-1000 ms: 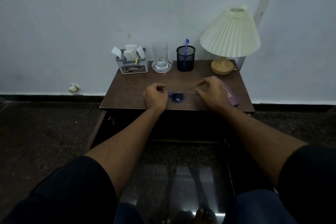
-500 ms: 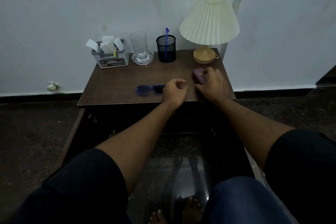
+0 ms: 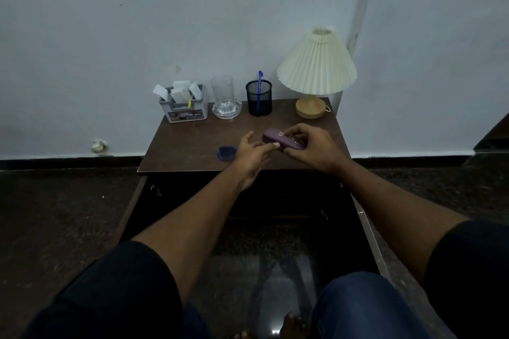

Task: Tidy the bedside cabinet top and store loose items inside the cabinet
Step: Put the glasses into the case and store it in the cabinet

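Two hands meet mid-frame on the slim purple glasses case [image 3: 273, 136]: the right hand [image 3: 316, 147] clamps it with curled fingers, while the left hand [image 3: 252, 158] touches its left end with straight, spread fingers.

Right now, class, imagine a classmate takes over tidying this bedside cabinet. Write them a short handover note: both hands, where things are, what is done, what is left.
Right hand grips the purple glasses case over the cabinet top; the case looks closed.
Left hand is open, fingers reaching to the case's near end.
Blue sunglasses lie on the top, partly behind the left hand.
Along the back: grey organiser box, glass tumbler, mesh pen cup, lamp.
Done: nothing visibly stored; the cabinet's inside is too dark to judge.
Left: probably sunglasses into the case, then the case into the cabinet.
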